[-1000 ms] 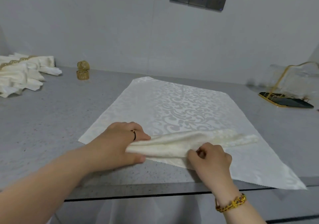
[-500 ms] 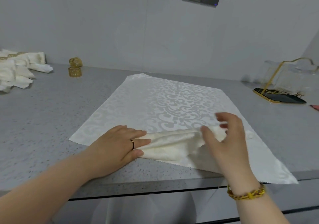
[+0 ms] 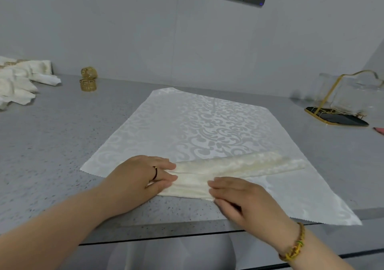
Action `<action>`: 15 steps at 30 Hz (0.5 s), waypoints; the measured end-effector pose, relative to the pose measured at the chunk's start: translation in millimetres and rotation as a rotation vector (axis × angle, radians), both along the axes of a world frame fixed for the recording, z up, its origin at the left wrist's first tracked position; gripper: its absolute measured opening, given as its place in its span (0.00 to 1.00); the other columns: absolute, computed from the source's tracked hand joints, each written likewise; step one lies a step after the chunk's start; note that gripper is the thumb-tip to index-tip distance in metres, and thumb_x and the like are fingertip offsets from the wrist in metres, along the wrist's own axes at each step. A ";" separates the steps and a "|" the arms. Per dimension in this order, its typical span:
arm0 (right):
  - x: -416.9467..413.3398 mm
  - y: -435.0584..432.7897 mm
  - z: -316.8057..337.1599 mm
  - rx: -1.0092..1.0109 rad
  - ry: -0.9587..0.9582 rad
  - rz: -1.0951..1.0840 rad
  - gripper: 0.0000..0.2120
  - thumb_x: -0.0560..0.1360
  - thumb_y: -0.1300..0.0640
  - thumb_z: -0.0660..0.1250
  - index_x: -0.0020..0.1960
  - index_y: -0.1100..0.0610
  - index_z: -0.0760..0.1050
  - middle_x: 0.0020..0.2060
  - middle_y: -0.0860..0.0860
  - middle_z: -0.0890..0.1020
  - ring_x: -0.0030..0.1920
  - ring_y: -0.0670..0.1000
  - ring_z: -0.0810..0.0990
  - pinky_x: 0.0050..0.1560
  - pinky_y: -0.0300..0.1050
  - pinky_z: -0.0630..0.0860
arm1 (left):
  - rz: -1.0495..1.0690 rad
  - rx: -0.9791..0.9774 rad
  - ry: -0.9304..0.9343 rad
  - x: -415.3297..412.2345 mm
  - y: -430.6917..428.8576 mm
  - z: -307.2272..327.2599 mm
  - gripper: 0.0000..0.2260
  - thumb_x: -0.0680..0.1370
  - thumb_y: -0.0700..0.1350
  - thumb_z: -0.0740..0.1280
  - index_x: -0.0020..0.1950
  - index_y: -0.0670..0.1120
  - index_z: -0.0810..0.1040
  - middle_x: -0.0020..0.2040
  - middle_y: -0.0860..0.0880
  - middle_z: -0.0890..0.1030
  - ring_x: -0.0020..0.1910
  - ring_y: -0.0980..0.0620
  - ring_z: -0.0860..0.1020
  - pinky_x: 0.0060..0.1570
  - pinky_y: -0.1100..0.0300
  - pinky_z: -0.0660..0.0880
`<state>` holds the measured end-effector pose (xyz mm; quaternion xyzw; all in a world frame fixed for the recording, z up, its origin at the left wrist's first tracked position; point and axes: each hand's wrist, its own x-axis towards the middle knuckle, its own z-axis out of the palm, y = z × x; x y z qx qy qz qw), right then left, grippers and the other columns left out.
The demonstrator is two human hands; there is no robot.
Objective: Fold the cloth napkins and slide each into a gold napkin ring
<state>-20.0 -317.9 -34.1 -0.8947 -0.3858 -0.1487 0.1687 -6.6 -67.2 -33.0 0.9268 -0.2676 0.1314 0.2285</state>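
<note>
1. Head view, with the coming move judged a further fold or flattening of the folded napkin (image 3: 239,170). Strip close to the front edge of the desk (image 3: 52,145), on top of a spread cloth (image 3: 207,124). Long axis left to right, right end angled slightly toward the back edge.
2. Flat on the strip's left end, the left hand (image 3: 141,178), fingers straight and pressing. On the near long edge around mid-length, the right hand (image 3: 245,197), fingers stretched flat. Thumb hidden, so no telling whether tucked under the edge.
3. Right half of the strip free of both hands, reaching toward the desk's right edge. Nearer to it, the right hand.
4. At the back left corner, two loose gold rings (image 3: 88,84), well apart from the strip. Nearer to them, the left hand.
5. Counts: one folded napkin, one spread cloth, two loose rings, one just behind the other. At the left edge, one heap of finished napkins (image 3: 18,82), number within not countable.
</note>
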 end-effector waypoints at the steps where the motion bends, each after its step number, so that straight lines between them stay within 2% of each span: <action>1: 0.4 -6.1 5.1 0.046 0.084 -0.046 0.20 0.78 0.47 0.56 0.44 0.56 0.84 0.47 0.48 0.85 0.51 0.43 0.79 0.58 0.31 0.70 | 0.003 -0.006 -0.006 0.3 -1.2 0.1 0.36 0.61 0.74 0.45 0.56 0.59 0.78 0.55 0.75 0.64 0.65 0.71 0.53 0.55 0.81 0.53; 4: 10.7 -10.0 35.7 0.285 0.377 -0.215 0.08 0.73 0.55 0.66 0.39 0.54 0.83 0.39 0.50 0.84 0.42 0.43 0.79 0.47 0.34 0.74 | -0.023 -0.032 0.019 3.1 -3.0 2.8 0.31 0.62 0.65 0.48 0.53 0.56 0.82 0.54 0.73 0.66 0.64 0.70 0.55 0.55 0.81 0.51; 5: 18.5 -8.7 44.4 0.335 0.384 -0.223 0.07 0.73 0.58 0.67 0.39 0.50 0.80 0.38 0.48 0.82 0.40 0.42 0.78 0.44 0.31 0.73 | -0.038 -0.035 0.040 4.0 -3.3 4.3 0.31 0.62 0.65 0.49 0.52 0.55 0.82 0.54 0.74 0.66 0.63 0.71 0.56 0.54 0.82 0.51; 6: 27.7 -4.8 52.9 0.325 0.356 -0.197 0.10 0.72 0.61 0.67 0.40 0.46 0.77 0.40 0.45 0.80 0.40 0.40 0.76 0.45 0.29 0.71 | -0.042 -0.023 0.070 4.5 -3.7 6.3 0.31 0.61 0.65 0.49 0.51 0.55 0.82 0.54 0.75 0.65 0.62 0.73 0.58 0.54 0.83 0.53; 7: 36.7 0.8 61.1 0.260 0.363 -0.151 0.12 0.72 0.62 0.68 0.43 0.44 0.74 0.43 0.43 0.77 0.43 0.38 0.74 0.48 0.27 0.68 | -0.047 0.005 0.097 4.6 -5.0 8.5 0.31 0.61 0.65 0.49 0.52 0.55 0.81 0.52 0.77 0.63 0.60 0.74 0.61 0.52 0.84 0.55; 9: 50.3 15.4 71.3 -0.032 0.456 -0.101 0.12 0.72 0.59 0.68 0.51 0.45 0.73 0.49 0.40 0.73 0.51 0.40 0.70 0.56 0.31 0.64 | -0.047 0.093 0.085 5.5 -8.5 12.2 0.28 0.62 0.65 0.49 0.50 0.55 0.79 0.51 0.76 0.64 0.58 0.73 0.65 0.50 0.83 0.59; 11: 58.8 26.7 72.8 -0.364 0.452 -0.107 0.15 0.73 0.56 0.66 0.58 0.47 0.72 0.55 0.43 0.73 0.58 0.45 0.69 0.61 0.38 0.60 | -0.033 0.168 -0.019 7.7 -13.5 15.7 0.27 0.66 0.65 0.47 0.46 0.53 0.78 0.51 0.69 0.72 0.56 0.67 0.71 0.48 0.77 0.65; 13: 60.2 31.8 72.4 -0.571 0.355 -0.131 0.19 0.73 0.56 0.64 0.63 0.49 0.68 0.59 0.46 0.72 0.59 0.48 0.67 0.61 0.41 0.56 | -0.009 0.231 -0.186 10.8 -23.8 24.1 0.28 0.69 0.64 0.44 0.39 0.49 0.78 0.44 0.60 0.79 0.46 0.61 0.76 0.42 0.68 0.71; 14: 59.4 31.2 70.4 -0.622 0.286 -0.143 0.21 0.73 0.56 0.64 0.64 0.49 0.66 0.60 0.47 0.71 0.60 0.49 0.67 0.61 0.42 0.56 | -0.013 0.267 -0.225 11.8 -27.7 26.8 0.24 0.70 0.62 0.48 0.36 0.49 0.77 0.38 0.58 0.79 0.39 0.59 0.77 0.33 0.67 0.70; 15: 59.8 27.6 66.4 -0.645 0.213 -0.175 0.22 0.73 0.56 0.63 0.65 0.50 0.65 0.60 0.47 0.71 0.60 0.50 0.67 0.61 0.43 0.55 | -0.017 0.297 -0.216 14.6 -30.9 26.7 0.19 0.71 0.59 0.53 0.33 0.50 0.77 0.34 0.57 0.78 0.34 0.59 0.77 0.28 0.71 0.63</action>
